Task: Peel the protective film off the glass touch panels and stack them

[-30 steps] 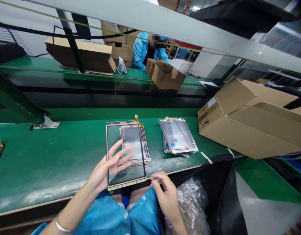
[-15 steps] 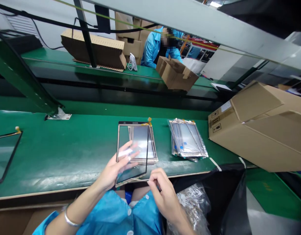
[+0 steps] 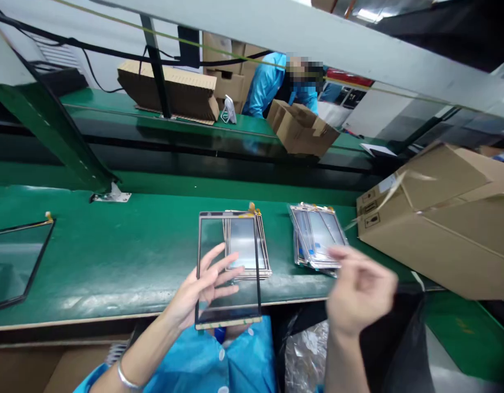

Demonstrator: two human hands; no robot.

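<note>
My left hand [image 3: 196,295] holds a thin glass panel [image 3: 228,314] with a dark frame upright over the table edge. Its fingers are spread behind the glass and show through it. My right hand [image 3: 358,292] is raised to the right of the panel, blurred by motion, with its fingers curled. A clear film strip [image 3: 393,188] trails up and to the right from it, across the front of the big carton. Behind the held panel a stack of like panels [image 3: 263,256] lies on the green table [image 3: 112,256].
A bagged stack of panels [image 3: 317,234] lies right of the first stack. A large tilted carton [image 3: 444,229] fills the right side. Another panel [image 3: 14,262] lies at far left. A black bag with clear wrappers [image 3: 309,355] hangs below. A person in blue stands behind an open box [image 3: 303,131].
My right hand left the panel's lower right corner and swung up to the right, drawing a clear film away. The left hand keeps the panel, now tilted more squarely towards me.
</note>
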